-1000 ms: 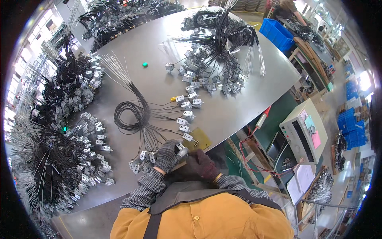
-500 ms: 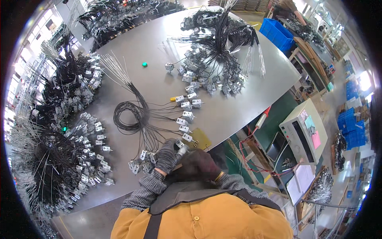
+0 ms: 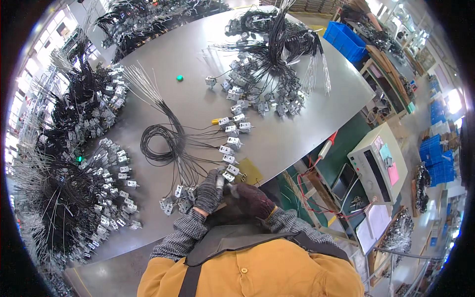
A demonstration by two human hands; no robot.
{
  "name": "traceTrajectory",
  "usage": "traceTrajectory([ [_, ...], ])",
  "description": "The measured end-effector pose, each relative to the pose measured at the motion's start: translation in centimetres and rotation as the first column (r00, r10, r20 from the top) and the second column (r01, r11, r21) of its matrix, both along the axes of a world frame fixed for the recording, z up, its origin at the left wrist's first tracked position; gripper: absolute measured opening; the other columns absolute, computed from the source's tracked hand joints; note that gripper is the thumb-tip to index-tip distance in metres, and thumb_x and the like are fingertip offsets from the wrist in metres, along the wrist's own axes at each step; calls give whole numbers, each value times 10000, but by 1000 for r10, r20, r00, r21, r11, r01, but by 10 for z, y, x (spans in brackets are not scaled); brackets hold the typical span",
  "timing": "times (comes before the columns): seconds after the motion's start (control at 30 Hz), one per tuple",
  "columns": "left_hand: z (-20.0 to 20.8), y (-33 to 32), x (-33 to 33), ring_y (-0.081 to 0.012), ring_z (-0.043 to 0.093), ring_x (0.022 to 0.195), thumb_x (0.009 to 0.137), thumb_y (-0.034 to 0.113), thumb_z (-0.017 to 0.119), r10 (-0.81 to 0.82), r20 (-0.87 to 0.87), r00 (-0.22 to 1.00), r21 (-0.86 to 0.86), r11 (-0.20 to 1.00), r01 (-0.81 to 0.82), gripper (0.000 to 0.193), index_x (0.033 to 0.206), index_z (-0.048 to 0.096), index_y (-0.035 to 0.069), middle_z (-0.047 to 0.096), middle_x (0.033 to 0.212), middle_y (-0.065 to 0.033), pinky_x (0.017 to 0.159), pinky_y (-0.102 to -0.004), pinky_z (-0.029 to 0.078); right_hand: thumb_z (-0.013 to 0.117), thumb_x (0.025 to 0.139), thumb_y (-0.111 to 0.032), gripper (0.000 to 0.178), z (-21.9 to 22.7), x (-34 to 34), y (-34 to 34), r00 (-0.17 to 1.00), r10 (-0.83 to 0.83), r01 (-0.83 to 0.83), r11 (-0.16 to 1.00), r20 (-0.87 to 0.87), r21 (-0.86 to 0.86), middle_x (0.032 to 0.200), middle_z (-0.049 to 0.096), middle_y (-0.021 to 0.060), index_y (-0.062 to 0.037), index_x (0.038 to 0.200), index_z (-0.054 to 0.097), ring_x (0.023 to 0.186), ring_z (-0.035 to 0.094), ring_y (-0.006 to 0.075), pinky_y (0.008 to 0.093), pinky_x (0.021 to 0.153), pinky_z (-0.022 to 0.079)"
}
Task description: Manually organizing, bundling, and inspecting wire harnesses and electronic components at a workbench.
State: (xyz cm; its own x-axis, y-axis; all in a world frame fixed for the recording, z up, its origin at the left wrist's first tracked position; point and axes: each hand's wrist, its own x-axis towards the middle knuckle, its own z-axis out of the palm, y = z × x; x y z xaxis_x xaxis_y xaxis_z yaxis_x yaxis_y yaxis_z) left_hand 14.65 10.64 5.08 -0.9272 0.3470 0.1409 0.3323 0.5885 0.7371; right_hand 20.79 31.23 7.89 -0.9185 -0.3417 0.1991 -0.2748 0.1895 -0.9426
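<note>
A black coil (image 3: 176,147) lies on the worktop (image 3: 292,133). Right of the coil runs a row of metal boxes (image 3: 234,143); nearer the wearer and right of the coil, the gloved left hand (image 3: 210,192) has its fingertips at one box (image 3: 229,175), the gloved right hand (image 3: 253,200) just beside. Left of the coil sits a wire heap (image 3: 62,193); beyond the coil, a green knob (image 3: 179,78).

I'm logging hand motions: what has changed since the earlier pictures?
The left hand moved slightly forward; the metal block at its fingertips shifted forward, closer to the next block. Whether it was released is unclear. The coiled cables and green object stayed put.
</note>
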Motion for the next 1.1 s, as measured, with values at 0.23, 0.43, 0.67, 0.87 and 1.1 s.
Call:
traceTrajectory([
  [0.23, 29, -11, 20, -306, 611, 1083, 1017, 147, 502, 197, -58, 979, 364, 917, -163, 286, 1256, 567, 4, 627, 1166, -170, 955, -410, 491, 510, 1060, -292, 364, -60, -69, 6, 962, -104, 156, 968, 253, -196, 1126, 642, 70, 7, 1247, 601, 1005, 609, 160, 325, 878, 511],
  [0.43, 49, -37, 10, -203, 641, 1040, 1068, 144, 456, 33, 279, 960, 823, 506, -256, 277, 1270, 572, -6, 648, 1178, -110, 908, -325, 531, 530, 1057, -325, 412, -31, -82, 8, 867, -109, 294, 901, 487, -321, 1103, 659, 84, 30, 1264, 562, 1012, 643, 171, 321, 896, 552],
  [0.67, 31, -45, 6, -389, 570, 1197, 833, 279, 769, 72, 37, 997, -101, 993, -68, 642, 1355, 517, 3, 583, 1274, -240, 1054, -460, 448, 477, 1081, -269, 363, -23, -73, -9, 838, 4, 320, 806, 545, -498, 1190, 654, 143, 23, 1285, 549, 1068, 674, 228, 344, 914, 564],
  [0.87, 69, -6, 4, -413, 505, 1291, 826, 346, 758, -144, -48, 988, -323, 939, 121, 812, 1499, 405, 61, 533, 1397, -224, 1099, -496, 403, 474, 1080, -297, 380, -15, -69, -11, 853, -24, 299, 842, 521, -450, 1109, 655, 103, 9, 1290, 555, 990, 671, 201, 346, 887, 573],
  [1.1, 66, 1, -4, -365, 622, 1004, 808, 308, 745, -114, -36, 993, -478, 875, 83, 467, 1213, 635, 103, 677, 1084, -163, 921, -502, 489, 548, 1022, -167, 243, -13, -67, -10, 910, -146, 258, 932, 388, -253, 1038, 635, 163, -7, 1189, 621, 930, 644, 281, 376, 814, 541],
])
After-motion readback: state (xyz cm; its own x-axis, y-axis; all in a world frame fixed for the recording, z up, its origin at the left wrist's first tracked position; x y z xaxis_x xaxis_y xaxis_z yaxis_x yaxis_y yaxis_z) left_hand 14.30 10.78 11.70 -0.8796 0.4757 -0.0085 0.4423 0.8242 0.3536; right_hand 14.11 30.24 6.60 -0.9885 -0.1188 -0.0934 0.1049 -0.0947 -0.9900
